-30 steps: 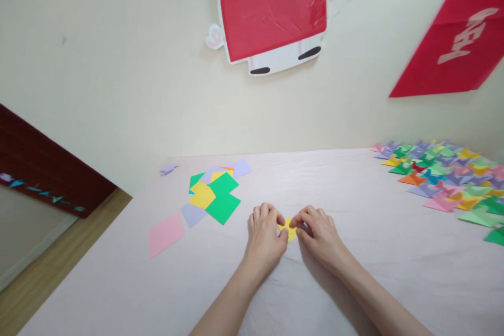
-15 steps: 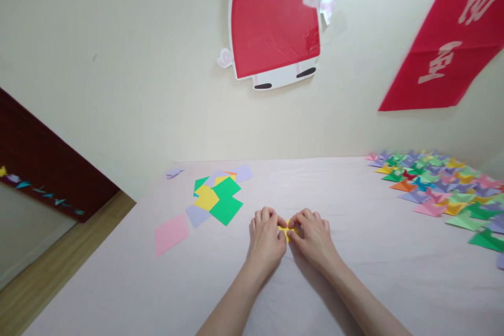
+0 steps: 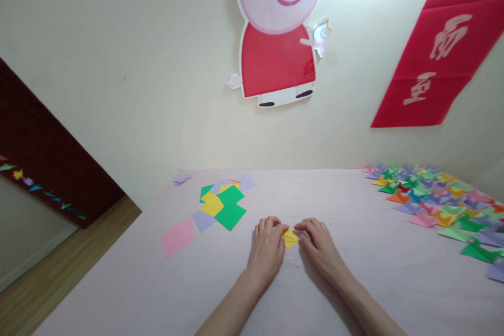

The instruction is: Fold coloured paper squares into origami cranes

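A small piece of folded yellow paper [image 3: 291,239] lies on the pale pink sheet between my two hands. My left hand [image 3: 268,244] pinches its left corner between thumb and fingers. At the paper's right side, my right hand [image 3: 319,241] has thumb and forefinger apart, close to the corner, with nothing visible between them. The folded paper shows creases across its top; its finer folds are too small to make out.
Loose square papers in green [image 3: 231,215], yellow, purple and pink [image 3: 179,238] lie to the left. Rows of colourful folded paper figures [image 3: 444,207] cover the right side. The surface meets a wall with a cartoon pig cutout [image 3: 279,58] and a red banner [image 3: 437,52].
My right hand has let go of the yellow paper and drawn slightly right, uncovering more of it. My left hand stays on it. The view has tilted up a little.
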Demonstrator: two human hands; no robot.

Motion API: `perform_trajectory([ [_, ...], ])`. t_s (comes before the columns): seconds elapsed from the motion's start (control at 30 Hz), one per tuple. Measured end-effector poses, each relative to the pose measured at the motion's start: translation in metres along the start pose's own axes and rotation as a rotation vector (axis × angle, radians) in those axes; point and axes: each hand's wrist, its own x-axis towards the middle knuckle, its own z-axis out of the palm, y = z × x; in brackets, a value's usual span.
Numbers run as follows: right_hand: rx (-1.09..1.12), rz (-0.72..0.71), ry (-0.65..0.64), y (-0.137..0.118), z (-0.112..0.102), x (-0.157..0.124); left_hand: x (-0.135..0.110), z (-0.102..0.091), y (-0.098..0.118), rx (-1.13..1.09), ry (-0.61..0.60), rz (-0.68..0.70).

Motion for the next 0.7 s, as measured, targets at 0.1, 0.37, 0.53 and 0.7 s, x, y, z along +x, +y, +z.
perform_trajectory([
  [0.1,0.009,-0.021,0.045,-0.002,0.0,-0.005,-0.004,0.001,-0.001,-0.089,0.028,0.043],
  [0.37,0.196,0.001,-0.008,-0.016,-0.005,-0.002,-0.003,0.006,-0.001,-0.314,0.081,-0.064],
  [0.53,0.141,-0.08,0.021,-0.014,-0.013,0.007,0.012,0.009,0.003,-0.46,0.145,-0.08],
  [0.7,-0.375,-0.308,0.007,-0.003,-0.012,0.014,0.006,0.003,0.001,-0.181,0.083,0.067],
])
